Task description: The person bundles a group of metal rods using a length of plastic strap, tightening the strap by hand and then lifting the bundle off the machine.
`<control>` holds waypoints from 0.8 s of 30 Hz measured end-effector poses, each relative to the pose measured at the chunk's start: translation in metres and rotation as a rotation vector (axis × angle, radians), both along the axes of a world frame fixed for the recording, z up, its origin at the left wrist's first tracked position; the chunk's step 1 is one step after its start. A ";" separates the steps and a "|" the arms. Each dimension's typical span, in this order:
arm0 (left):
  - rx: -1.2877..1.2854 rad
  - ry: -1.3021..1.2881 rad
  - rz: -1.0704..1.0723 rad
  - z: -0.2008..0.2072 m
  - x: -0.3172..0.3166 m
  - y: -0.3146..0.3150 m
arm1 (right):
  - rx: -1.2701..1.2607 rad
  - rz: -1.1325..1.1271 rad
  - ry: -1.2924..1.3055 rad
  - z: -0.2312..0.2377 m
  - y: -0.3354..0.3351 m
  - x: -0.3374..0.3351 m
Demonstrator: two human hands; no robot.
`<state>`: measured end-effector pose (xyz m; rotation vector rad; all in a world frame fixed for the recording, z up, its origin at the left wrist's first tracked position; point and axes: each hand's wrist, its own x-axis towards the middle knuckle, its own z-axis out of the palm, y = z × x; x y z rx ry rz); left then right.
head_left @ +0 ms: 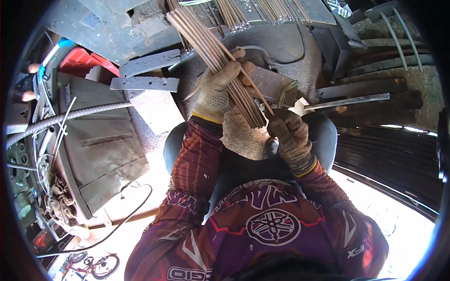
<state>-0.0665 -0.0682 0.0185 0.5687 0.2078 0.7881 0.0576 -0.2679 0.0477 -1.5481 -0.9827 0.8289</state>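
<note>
My left hand (220, 86), in a dirty knit work glove, is closed around a bundle of thin rusty metal rods (206, 44) that runs from upper left down to the middle. My right hand (288, 133), also gloved, grips the bundle's lower end near a thin wire (255, 86) that crosses the rods. A pale cloth (241, 136) lies under the rods, between my hands. Both forearms wear a patterned red and purple long-sleeved shirt.
Flat steel bars (145, 83) lie at the upper left, and more rod bundles (234, 14) at the top. A ribbed steel bar (70, 116) crosses the left side over a grey metal box (101, 150). A long flat bar (347, 101) and dark pipes lie to the right.
</note>
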 end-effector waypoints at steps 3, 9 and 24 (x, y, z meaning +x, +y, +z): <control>-0.072 -0.040 -0.002 0.003 0.004 0.001 | -0.035 -0.065 0.015 -0.001 -0.001 0.000; -0.034 -0.186 -0.098 -0.011 0.002 0.009 | -0.111 0.025 -0.274 0.003 0.008 -0.005; -0.175 -0.134 0.035 -0.001 -0.008 0.002 | -0.359 0.338 -0.130 0.098 0.076 0.065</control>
